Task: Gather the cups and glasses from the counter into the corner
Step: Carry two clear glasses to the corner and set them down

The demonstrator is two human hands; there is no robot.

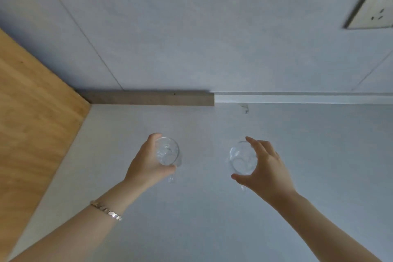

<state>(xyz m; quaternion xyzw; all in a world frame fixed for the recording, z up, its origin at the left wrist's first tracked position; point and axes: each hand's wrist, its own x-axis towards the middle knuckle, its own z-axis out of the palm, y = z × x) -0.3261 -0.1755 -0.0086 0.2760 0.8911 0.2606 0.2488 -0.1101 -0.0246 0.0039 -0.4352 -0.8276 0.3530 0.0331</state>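
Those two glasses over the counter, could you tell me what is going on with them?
A person is holding one clear glass in each hand above a pale counter. The left hand grips the left glass around its side, and the right hand curls around the right glass. The corner, where the wooden panel meets the tiled wall, lies ahead and to the left with no glasses standing in it yet.

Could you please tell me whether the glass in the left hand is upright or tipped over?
Upright: the clear glass in the left hand shows its round open rim facing up toward the camera.
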